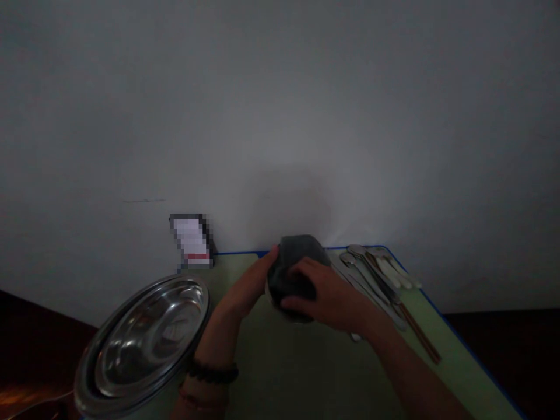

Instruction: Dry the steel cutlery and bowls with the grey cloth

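A dark grey cloth point(304, 248) is bunched between my hands above the far middle of the table. Below its lower edge shows a pale curved rim, apparently of a round dish-like thing that the cloth mostly covers; its kind I cannot make out. My left hand point(254, 283) clasps the left side of this bundle, thumb up along it, its other fingers hidden. From the right, my right hand point(324, 291) presses into the cloth with bent fingers, thumb low and fingertips in the folds.
Stacked shiny steel basins point(153, 338) stand at the left. A blurred-out phone-like screen point(192, 239) leans on the wall behind. At the right lie several metal spoons point(367, 277), pale-handled cutlery point(396, 271) and brown chopsticks point(420, 332). The green table point(284, 373) has a blue edge.
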Demonstrator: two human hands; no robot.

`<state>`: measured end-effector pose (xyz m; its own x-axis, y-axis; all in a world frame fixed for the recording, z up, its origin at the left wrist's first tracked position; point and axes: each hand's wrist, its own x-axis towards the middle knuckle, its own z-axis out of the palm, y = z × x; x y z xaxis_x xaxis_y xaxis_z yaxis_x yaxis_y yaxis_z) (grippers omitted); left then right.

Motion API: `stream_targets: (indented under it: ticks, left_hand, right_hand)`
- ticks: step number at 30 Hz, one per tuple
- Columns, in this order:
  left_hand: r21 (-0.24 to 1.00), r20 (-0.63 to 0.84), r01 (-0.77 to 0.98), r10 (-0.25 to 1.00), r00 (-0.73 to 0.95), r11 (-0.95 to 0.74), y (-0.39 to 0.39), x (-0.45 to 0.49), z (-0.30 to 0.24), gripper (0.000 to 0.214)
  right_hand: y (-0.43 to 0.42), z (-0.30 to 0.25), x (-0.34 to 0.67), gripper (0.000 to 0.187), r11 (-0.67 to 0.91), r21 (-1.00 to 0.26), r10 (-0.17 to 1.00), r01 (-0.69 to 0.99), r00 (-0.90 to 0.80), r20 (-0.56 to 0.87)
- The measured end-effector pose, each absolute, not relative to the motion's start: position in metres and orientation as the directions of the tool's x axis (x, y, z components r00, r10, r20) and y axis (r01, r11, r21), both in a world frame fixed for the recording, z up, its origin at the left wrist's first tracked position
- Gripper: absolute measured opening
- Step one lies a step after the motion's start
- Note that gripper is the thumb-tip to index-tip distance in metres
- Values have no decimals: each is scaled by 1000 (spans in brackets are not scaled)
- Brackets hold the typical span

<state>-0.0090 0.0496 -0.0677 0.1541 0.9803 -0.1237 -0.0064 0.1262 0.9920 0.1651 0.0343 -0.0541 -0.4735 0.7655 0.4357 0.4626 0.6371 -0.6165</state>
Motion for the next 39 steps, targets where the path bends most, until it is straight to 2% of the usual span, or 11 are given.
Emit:
stream_targets:
  ticks: [2,6,9,15,20,23,26,28,33,35,39]
  left_hand:
    - [995,-101,2,984,145,102,49,-9,-65,49]
    - [998,-54,-26,981,188,59,47,-7,-62,48]
    - [999,-11,-50,974,225,23,47,-1,-64,47]
    - [998,23,-62,978,206,-11,42,18,-64,49]
    - [993,-9,-116,976,220,36,38,17,-56,50]
    - [991,-42,-115,981,188,65,39,7,-53,47]
    - [994,-26,-103,986,165,43,40,-2,-50,45]
    - [997,1,-79,989,146,10,40,-6,-47,45]
    - [994,88,45,983,163,-96,38,8,-45,44]
    - [995,83,30,971,222,-92,39,17,-49,44]
    - [998,62,-4,980,187,-63,42,24,-60,46]
  right_hand:
    - [33,-57,159,13,635,-626,749,453,-557,357]
    - [36,-63,155,16,576,-576,813,580,-335,476]
    - [40,-75,150,27,498,-529,846,687,-251,471]
    - [40,-89,141,35,479,-669,872,569,-218,439]
    - [35,-79,144,26,495,-833,824,246,-438,360]
    - [27,-71,146,23,530,-825,719,196,-620,315]
    - [20,-66,148,20,627,-715,649,309,-714,261]
    - [18,-65,150,18,655,-583,696,480,-684,219]
    - [30,-73,151,24,406,-256,901,877,-337,273]
    - [36,-78,149,27,364,-266,901,892,-266,342]
    - [41,-84,147,28,494,-468,851,733,-297,433]
